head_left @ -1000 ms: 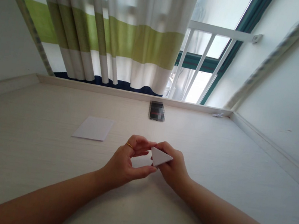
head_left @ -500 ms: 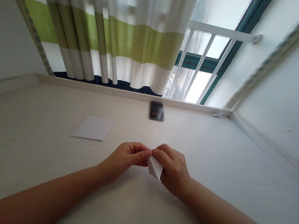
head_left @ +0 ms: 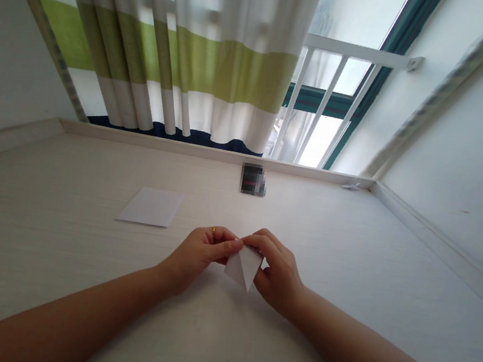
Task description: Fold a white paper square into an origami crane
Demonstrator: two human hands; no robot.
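Note:
A small piece of folded white paper [head_left: 243, 268] is held between both hands above the table, one pointed corner hanging downward and a crease running down its face. My left hand [head_left: 208, 246], with a gold ring on a finger, pinches its upper left corner between thumb and fingers. On the other side my right hand [head_left: 280, 270] grips the upper right edge, its index finger reaching along the top and its thumb partly behind the paper. The fingertips of the two hands nearly meet at the top of the paper.
A flat stack or sheet of white paper [head_left: 150, 207] lies to the left on the pale table [head_left: 51, 249]. Toward the back rests a dark, pixelated object [head_left: 252, 179]. A small white item [head_left: 351, 186] sits by the far right corner. Raised edging [head_left: 173, 146] borders the back, before curtains [head_left: 231, 69].
The folded paper has turned and swung left, so more of its face shows as a wider pointed shape. Both hands have shifted slightly up and to the left, still gripping it.

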